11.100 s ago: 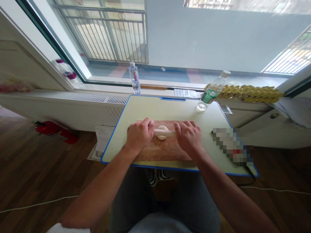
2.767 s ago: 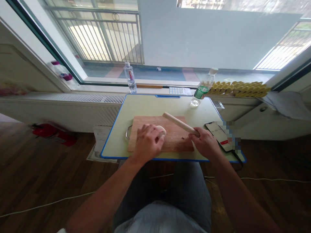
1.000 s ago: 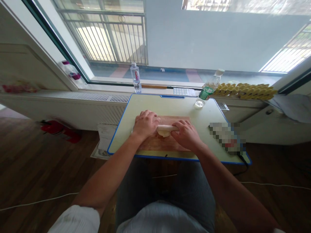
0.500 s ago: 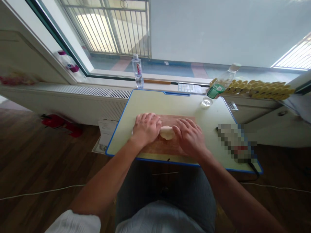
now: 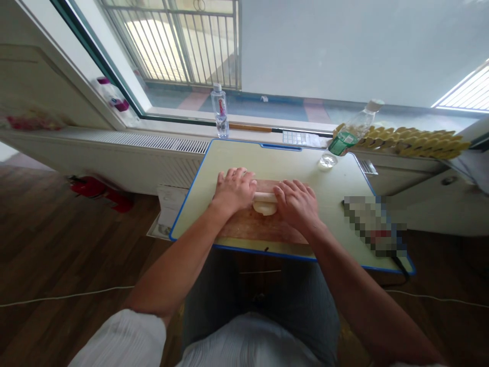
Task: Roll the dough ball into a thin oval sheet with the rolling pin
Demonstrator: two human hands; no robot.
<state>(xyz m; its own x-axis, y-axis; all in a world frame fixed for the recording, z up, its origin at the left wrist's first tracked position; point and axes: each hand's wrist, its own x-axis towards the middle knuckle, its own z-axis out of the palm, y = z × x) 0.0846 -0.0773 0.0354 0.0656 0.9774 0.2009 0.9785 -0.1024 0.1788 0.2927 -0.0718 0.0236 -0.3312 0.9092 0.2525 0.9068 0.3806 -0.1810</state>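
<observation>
A pale rolling pin (image 5: 264,197) lies crosswise on a piece of flattened white dough (image 5: 265,208). Beneath the dough is a reddish-brown wooden board (image 5: 263,230). My left hand (image 5: 234,189) is over the pin's left end, its fingers bent across it. Over the other end is my right hand (image 5: 298,205), thumb towards the middle. Only the middle of the pin shows between my hands; its ends are hidden under them. The near edge of the dough sticks out on my side of the pin.
The board is on a small cream table (image 5: 237,153) with a blue rim. A green-labelled bottle (image 5: 344,140) stands at its back right, a pixelated item (image 5: 370,224) at its right. Another bottle (image 5: 220,112) is on the windowsill. A red fire extinguisher (image 5: 91,187) is at left.
Both hands have moved a little away from me with the rolling pin. More of the dough's near side shows. The camera view has shifted slightly.
</observation>
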